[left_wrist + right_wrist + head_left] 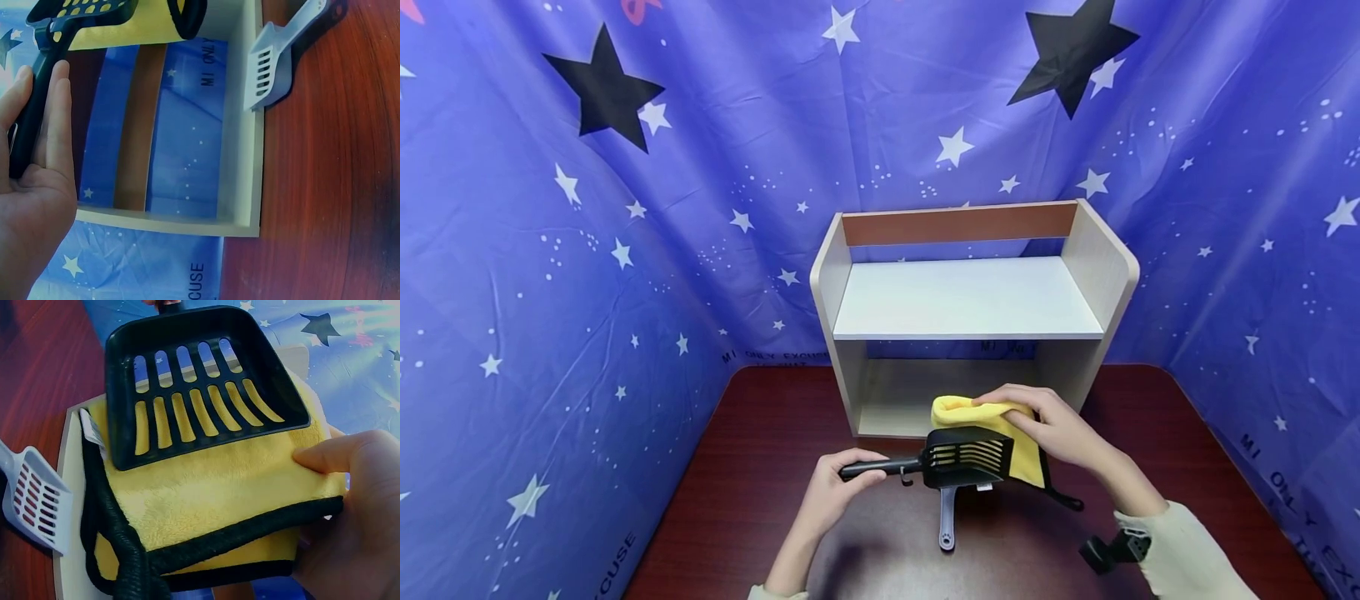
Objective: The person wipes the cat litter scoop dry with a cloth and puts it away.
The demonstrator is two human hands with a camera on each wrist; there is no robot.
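Observation:
My left hand (838, 490) grips the handle of a black slotted litter scoop (966, 457), held up above the table. In the right wrist view the scoop's slotted pan (200, 394) faces the camera, with yellow showing through the slots. Behind the pan, a folded yellow cloth with black edging (206, 494) is pinched between the thumb and fingers of my right hand (1056, 425). From the cloth hangs a black loop (187, 19). Below, a grey slotted scoop (270, 69) lies on the table; in the head view the black scoop hides its pan.
A two-level white and wood shelf unit (970, 296) stands at the back of the dark red wooden table (737, 492). Blue star-printed curtains (700, 208) surround the table at the back and sides. A black device (1116, 550) sits on my right wrist.

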